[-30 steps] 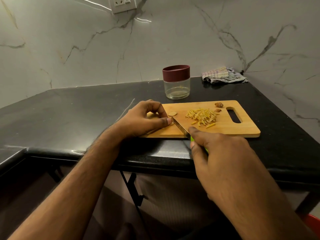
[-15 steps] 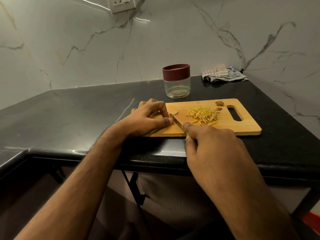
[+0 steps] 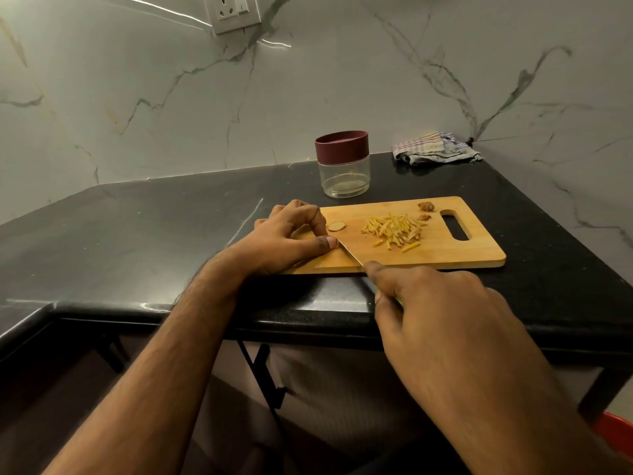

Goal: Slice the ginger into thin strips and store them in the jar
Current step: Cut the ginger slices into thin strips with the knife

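Lidded jar (image 3: 343, 164) behind board (image 3: 445, 252); cloth (image 3: 435, 152) possibly crumpled.

- There is one view only, from the person's head, looking forward and down across a black countertop (image 3: 137, 241) toward a marble wall corner (image 3: 472, 138).
- It sits close above both forearms, which enter from the bottom edge.
- The wide lens bends the counter edge and takes in a wall socket (image 3: 233, 12) at the top.
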